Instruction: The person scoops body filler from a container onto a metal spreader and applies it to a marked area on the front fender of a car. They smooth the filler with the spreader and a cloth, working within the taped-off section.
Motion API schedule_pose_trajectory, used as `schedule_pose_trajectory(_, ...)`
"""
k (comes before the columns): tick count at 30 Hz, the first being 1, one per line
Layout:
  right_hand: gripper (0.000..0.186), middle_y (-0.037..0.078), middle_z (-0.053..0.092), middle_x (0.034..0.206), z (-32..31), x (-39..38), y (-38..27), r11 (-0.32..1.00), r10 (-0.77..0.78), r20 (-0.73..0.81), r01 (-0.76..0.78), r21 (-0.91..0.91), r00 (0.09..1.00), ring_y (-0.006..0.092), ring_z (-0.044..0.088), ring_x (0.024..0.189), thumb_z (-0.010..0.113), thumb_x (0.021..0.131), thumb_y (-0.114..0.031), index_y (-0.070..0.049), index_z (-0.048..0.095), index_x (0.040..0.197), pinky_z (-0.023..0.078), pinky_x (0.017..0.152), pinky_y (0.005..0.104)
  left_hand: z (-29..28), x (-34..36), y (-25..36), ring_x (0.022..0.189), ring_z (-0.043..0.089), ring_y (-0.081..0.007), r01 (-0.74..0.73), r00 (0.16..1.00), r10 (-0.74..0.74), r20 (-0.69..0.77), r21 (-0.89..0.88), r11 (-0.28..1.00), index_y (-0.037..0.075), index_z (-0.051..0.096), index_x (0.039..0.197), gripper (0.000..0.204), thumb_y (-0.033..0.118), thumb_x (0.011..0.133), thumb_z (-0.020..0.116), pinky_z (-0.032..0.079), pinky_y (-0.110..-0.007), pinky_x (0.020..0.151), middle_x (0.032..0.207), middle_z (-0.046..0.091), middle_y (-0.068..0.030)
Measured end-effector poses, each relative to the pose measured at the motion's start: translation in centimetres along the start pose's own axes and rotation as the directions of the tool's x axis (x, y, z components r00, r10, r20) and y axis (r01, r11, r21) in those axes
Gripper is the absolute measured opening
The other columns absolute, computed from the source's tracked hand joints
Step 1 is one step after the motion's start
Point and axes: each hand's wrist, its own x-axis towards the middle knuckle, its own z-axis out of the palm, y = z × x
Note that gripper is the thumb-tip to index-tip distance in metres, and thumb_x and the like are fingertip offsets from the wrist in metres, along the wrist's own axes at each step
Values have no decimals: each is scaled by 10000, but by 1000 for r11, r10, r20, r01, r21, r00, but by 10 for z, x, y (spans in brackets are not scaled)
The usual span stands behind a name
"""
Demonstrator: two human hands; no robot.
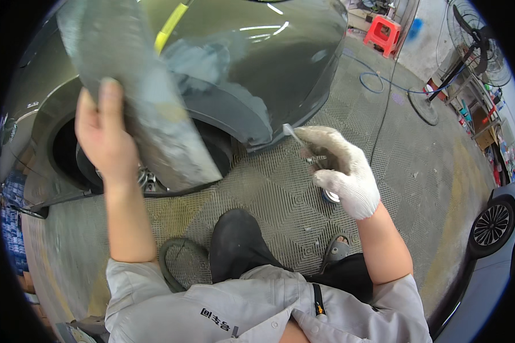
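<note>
My bare left hand (106, 126) grips a long, smeared grey board (146, 97), which is tilted in front of the dark green car. My right hand (340, 166), in a dirty white knit glove, has its fingers curled around a thin scraper (292, 136) with a pale tip. The car panel (269, 57) shows dull grey patches (243, 114) along the wheel arch. A yellow strip (169, 28) lies on the panel behind the board. A small can (329, 195) on the floor is partly hidden beneath my gloved hand.
A red stool (381, 35), a blue hose (373, 84), a standing fan (469, 48) and a cluttered rack (469, 114) are at the upper right. Another car's wheel (492, 224) is at right. Blue packs (14, 223) are stacked at left. My knee and sandalled foot (337, 247) show below.
</note>
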Motion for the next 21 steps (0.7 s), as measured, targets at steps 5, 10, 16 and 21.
schedule_pose_trajectory(5, 679, 102, 658, 1317, 31, 26, -11, 976, 134, 87, -147, 162, 987, 190, 666, 1162, 790, 951, -238, -22, 608, 1568, 569, 989, 322, -38, 133, -4, 901, 680, -115, 59, 997, -67, -34, -206, 977, 6, 731, 1168, 390, 356, 1182, 562, 516, -252, 796, 1050, 737, -54)
schedule_pose_trajectory(10, 650, 91, 631, 1388, 78, 65, -20, 982, -72, 7, 72, -172, 997, 139, 626, 938, 667, 1001, -212, -42, 559, 1619, 562, 811, 289, -46, 217, -32, 399, 421, -100, 282, 948, -95, 302, -668, 689, 196, 565, 916, 353, 453, 1156, 588, 305, -254, 374, 591, 475, 55)
schedule_pose_trajectory(16, 623, 213, 604, 1444, 116, 100, -22, 801, -282, -16, 226, -554, 959, 301, 667, 1284, 700, 1006, -221, 20, 583, 1568, 533, 1103, 387, -49, 236, -63, 399, 399, -98, 349, 886, 82, 456, -774, 529, 181, 568, 942, 329, 398, 1187, 529, 278, -244, 388, 592, 469, 30)
schedule_pose_trajectory(21, 629, 279, 617, 1451, 143, 121, -29, 818, -256, -111, 154, -554, 960, 432, 683, 1291, 714, 958, -359, -72, 667, 1515, 552, 1118, 458, -47, 236, -60, 392, 380, -98, 372, 868, 82, 489, -752, 544, 167, 583, 965, 321, 372, 1199, 502, 260, -251, 392, 579, 453, 31)
